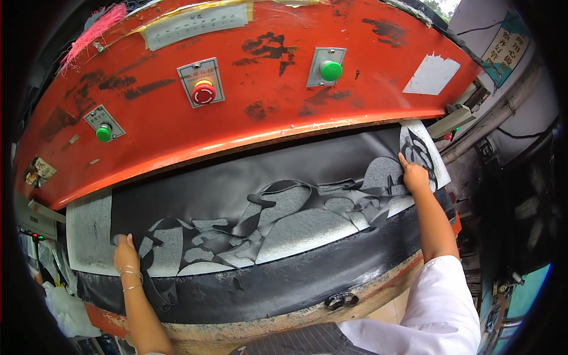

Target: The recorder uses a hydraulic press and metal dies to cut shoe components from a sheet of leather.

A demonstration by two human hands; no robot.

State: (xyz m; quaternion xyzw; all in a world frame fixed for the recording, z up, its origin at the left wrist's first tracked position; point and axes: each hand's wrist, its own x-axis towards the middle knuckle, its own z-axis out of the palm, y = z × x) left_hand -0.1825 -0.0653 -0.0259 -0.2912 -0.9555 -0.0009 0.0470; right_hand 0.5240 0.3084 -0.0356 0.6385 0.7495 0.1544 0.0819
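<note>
**Both hands on the cut black sheet under the red press**

The left hand (125,251) lies flat, fingers together, pressing on the black sheet (236,189) near the bed's left end, bangles at the wrist. The right hand (414,176) reaches to the far right end, fingers spread narrow on the sheet's edge; whether it pinches the material or only presses it cannot be told. The sheet spans the grey felt bed (89,231) from end to end, and a run of shapes has been cut out of its middle, leaving a web of thin black strips (278,207) with grey showing through.

In my judgement the step in hand is shifting or lifting the spent sheet after cutting. The next move would call for both hands to act together, so the thin strips neither tear nor snag.

On the red press head (266,89) above: a green button (104,132) on a grey plate at the left, a red mushroom button (203,93) near the middle, another green button (331,70) to its right. A pale taped label (195,25) runs along the upper edge, a torn white sticker (432,74) sits at the right, and a small picture sticker (38,170) at the lower left corner.
</note>
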